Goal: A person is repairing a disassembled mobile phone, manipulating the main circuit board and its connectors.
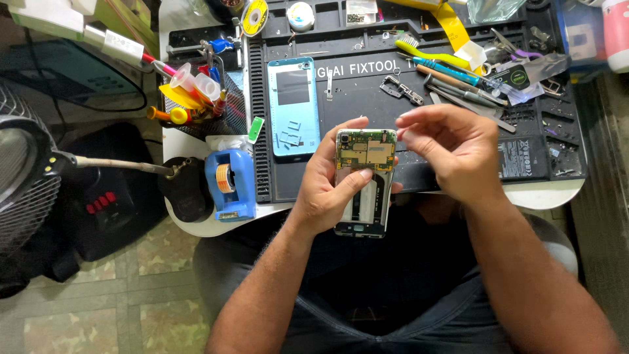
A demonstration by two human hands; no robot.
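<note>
Gripping opened phone [364, 180], left hand [325, 187] is closed round it; right hand [452, 152], fingers pinched, contents unclear, is hovering right—slip risks scratching exposed board.

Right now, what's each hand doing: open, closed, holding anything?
Left hand: closed around the opened phone, circuit board up.
Right hand: fingertips pinched by the phone's top corner; anything held cannot be told.

bare mat strip [367, 98] above hands, blue back cover [293, 108] left, tools [458, 82] right

Opened phone [364, 183] in left hand [327, 190] – back cover [294, 108] on mat [367, 85] behind, tape dispenser [229, 183] left
</note>
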